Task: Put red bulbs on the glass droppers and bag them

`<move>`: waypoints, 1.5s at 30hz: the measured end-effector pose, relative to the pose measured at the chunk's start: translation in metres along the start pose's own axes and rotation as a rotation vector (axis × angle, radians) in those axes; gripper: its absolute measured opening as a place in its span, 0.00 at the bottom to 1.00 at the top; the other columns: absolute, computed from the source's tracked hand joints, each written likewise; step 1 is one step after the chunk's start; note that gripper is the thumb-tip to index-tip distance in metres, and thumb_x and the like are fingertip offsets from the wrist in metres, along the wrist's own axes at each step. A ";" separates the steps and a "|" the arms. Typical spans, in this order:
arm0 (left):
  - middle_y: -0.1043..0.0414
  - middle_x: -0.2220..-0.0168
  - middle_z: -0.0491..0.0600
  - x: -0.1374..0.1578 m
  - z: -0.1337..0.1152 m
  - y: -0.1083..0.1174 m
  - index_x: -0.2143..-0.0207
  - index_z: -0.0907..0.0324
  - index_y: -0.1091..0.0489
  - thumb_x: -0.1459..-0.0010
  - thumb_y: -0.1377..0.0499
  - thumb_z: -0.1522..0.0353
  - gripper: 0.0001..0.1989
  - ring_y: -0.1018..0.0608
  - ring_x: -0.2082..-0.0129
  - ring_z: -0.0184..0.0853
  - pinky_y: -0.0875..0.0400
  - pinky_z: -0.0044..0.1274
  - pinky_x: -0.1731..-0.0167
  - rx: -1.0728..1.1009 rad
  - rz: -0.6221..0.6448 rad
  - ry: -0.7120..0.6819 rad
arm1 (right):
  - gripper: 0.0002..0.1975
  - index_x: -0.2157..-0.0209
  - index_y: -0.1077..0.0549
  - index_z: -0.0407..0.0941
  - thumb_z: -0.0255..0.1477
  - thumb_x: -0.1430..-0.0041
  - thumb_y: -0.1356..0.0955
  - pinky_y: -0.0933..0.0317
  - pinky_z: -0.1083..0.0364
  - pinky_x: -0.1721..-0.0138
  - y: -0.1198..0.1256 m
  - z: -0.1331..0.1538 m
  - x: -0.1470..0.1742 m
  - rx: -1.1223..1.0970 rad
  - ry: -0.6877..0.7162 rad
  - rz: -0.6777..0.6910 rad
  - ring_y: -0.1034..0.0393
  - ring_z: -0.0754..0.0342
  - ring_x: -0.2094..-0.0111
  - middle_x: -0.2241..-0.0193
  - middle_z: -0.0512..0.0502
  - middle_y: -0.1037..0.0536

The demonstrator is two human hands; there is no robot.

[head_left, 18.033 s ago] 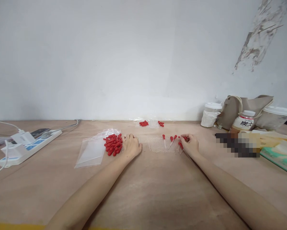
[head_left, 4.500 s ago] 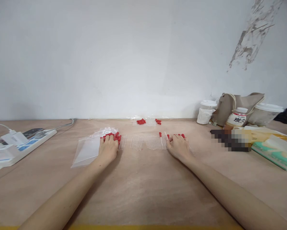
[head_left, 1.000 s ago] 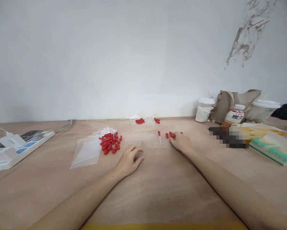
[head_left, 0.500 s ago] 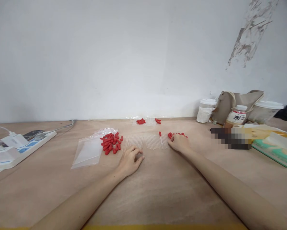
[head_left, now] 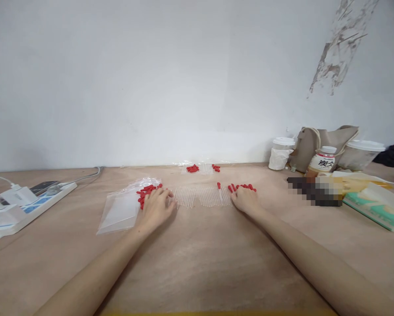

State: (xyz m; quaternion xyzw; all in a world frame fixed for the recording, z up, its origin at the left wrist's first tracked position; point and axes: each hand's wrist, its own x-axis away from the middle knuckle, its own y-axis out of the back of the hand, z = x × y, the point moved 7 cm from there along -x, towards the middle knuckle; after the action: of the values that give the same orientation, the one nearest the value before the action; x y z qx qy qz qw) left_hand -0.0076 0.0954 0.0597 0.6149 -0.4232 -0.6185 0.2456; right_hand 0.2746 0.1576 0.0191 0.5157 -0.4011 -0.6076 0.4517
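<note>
My left hand (head_left: 157, 206) reaches over the near right part of a pile of red rubber bulbs (head_left: 146, 191), its thumb and fingers apart. Beside it lie two groups of thin clear tubes: a left row of tubes (head_left: 185, 197) and a right row of tubes (head_left: 210, 196). A red bulb (head_left: 218, 185) sits at the top end of one tube in the right row. My right hand (head_left: 247, 200) rests at that row's right end with fingers closed, in front of more red bulbs (head_left: 250, 187); what its fingertips hold is hidden.
Clear plastic bags (head_left: 116, 215) lie left of the pile. Another clear packet (head_left: 204, 168) with red bulbs lies by the wall. A power strip (head_left: 52, 197) is far left. At right stand a lidded cup (head_left: 279, 159), a bottle (head_left: 322, 163), a bag (head_left: 304, 149) and a tissue pack (head_left: 377, 206).
My left hand has moved left, from below the left row of tubes onto the pile of red bulbs. My right hand has stayed nearly in place. The view has shifted slightly.
</note>
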 end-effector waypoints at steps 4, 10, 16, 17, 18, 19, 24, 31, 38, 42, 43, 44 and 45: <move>0.32 0.66 0.50 -0.005 0.038 0.004 0.71 0.55 0.31 0.49 0.47 0.61 0.09 0.32 0.61 0.43 0.43 0.34 0.63 -0.078 0.037 0.143 | 0.19 0.64 0.33 0.40 0.37 0.41 0.47 0.45 0.55 0.68 0.008 0.004 0.008 -0.069 0.009 -0.123 0.31 0.49 0.66 0.70 0.39 0.26; 0.34 0.65 0.52 0.001 0.039 0.002 0.71 0.55 0.29 0.49 0.48 0.58 0.13 0.34 0.60 0.44 0.45 0.35 0.62 -0.168 0.010 0.106 | 0.15 0.66 0.34 0.40 0.32 0.40 0.47 0.48 0.56 0.68 0.015 0.022 0.025 -0.072 0.166 -0.342 0.35 0.51 0.66 0.70 0.41 0.28; 0.35 0.65 0.53 0.000 0.040 -0.009 0.72 0.56 0.29 0.50 0.46 0.58 0.12 0.36 0.59 0.45 0.45 0.35 0.63 -0.177 0.062 0.091 | 0.13 0.63 0.32 0.40 0.25 0.42 0.44 0.49 0.54 0.62 0.013 0.036 0.035 -0.166 0.418 -0.412 0.40 0.50 0.64 0.68 0.41 0.28; 0.35 0.65 0.53 -0.001 0.040 -0.010 0.72 0.56 0.29 0.50 0.46 0.59 0.11 0.36 0.59 0.46 0.45 0.35 0.63 -0.172 0.059 0.087 | 0.13 0.61 0.32 0.40 0.24 0.42 0.44 0.49 0.54 0.61 0.012 0.039 0.037 -0.175 0.460 -0.406 0.40 0.50 0.63 0.68 0.41 0.28; 0.35 0.64 0.52 -0.001 0.039 -0.009 0.71 0.56 0.30 0.51 0.46 0.60 0.11 0.37 0.59 0.46 0.45 0.35 0.63 -0.167 0.051 0.079 | 0.14 0.59 0.32 0.40 0.23 0.43 0.44 0.49 0.53 0.60 0.012 0.043 0.039 -0.180 0.501 -0.394 0.41 0.50 0.62 0.67 0.42 0.28; 0.35 0.64 0.52 -0.001 0.039 -0.009 0.70 0.56 0.31 0.51 0.45 0.61 0.10 0.37 0.59 0.46 0.45 0.35 0.63 -0.160 0.041 0.069 | 0.14 0.59 0.32 0.41 0.22 0.44 0.44 0.49 0.53 0.60 0.011 0.046 0.041 -0.182 0.538 -0.377 0.41 0.50 0.62 0.67 0.42 0.28; 0.33 0.66 0.50 0.000 0.028 -0.008 0.69 0.58 0.36 0.51 0.46 0.69 0.05 0.33 0.62 0.41 0.42 0.32 0.62 -0.017 0.032 -0.040 | 0.14 0.62 0.31 0.42 0.18 0.47 0.42 0.50 0.53 0.59 0.007 0.053 0.046 -0.218 0.603 -0.302 0.41 0.52 0.63 0.67 0.44 0.29; 0.33 0.65 0.48 0.005 -0.005 -0.009 0.58 0.58 0.37 0.45 0.51 0.71 0.11 0.29 0.68 0.32 0.35 0.22 0.69 0.537 -0.109 -0.074 | 0.12 0.63 0.33 0.43 0.20 0.44 0.43 0.51 0.53 0.59 0.007 0.058 0.052 -0.312 0.682 -0.326 0.38 0.55 0.65 0.67 0.45 0.30; 0.33 0.73 0.46 0.012 -0.036 -0.040 0.73 0.60 0.36 0.50 0.44 0.71 0.02 0.28 0.71 0.31 0.33 0.22 0.71 0.805 0.044 -0.063 | 0.10 0.65 0.33 0.44 0.25 0.41 0.44 0.53 0.51 0.59 0.012 0.078 0.068 -0.390 0.744 -0.320 0.37 0.55 0.66 0.68 0.46 0.29; 0.31 0.71 0.45 0.014 -0.037 -0.039 0.69 0.60 0.36 0.50 0.42 0.70 0.05 0.27 0.69 0.32 0.33 0.24 0.68 0.788 0.050 -0.036 | 0.09 0.65 0.33 0.43 0.25 0.41 0.43 0.54 0.51 0.59 0.014 0.083 0.072 -0.397 0.763 -0.321 0.37 0.55 0.66 0.68 0.46 0.29; 0.30 0.70 0.46 0.013 -0.037 -0.036 0.68 0.59 0.35 0.50 0.42 0.70 0.06 0.27 0.67 0.33 0.33 0.25 0.66 0.756 0.027 -0.046 | 0.10 0.65 0.33 0.43 0.25 0.41 0.43 0.54 0.51 0.59 0.014 0.083 0.073 -0.401 0.761 -0.324 0.37 0.55 0.65 0.68 0.46 0.29; 0.30 0.69 0.46 0.013 -0.037 -0.034 0.67 0.59 0.35 0.50 0.41 0.69 0.07 0.27 0.66 0.34 0.34 0.26 0.64 0.727 0.009 -0.059 | 0.10 0.65 0.33 0.43 0.25 0.41 0.43 0.54 0.51 0.59 0.015 0.083 0.073 -0.404 0.760 -0.326 0.37 0.55 0.65 0.69 0.45 0.28; 0.29 0.68 0.46 0.013 -0.037 -0.033 0.66 0.59 0.34 0.50 0.41 0.69 0.07 0.27 0.65 0.34 0.34 0.27 0.63 0.705 0.000 -0.066 | 0.10 0.65 0.32 0.43 0.25 0.41 0.43 0.54 0.51 0.58 0.015 0.083 0.073 -0.406 0.759 -0.327 0.37 0.55 0.65 0.69 0.45 0.28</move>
State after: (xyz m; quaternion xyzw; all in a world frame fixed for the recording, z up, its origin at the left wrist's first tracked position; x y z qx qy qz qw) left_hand 0.0335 0.0937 0.0292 0.6416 -0.6183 -0.4539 0.0044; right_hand 0.1905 0.0855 0.0260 0.6594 0.0064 -0.5053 0.5566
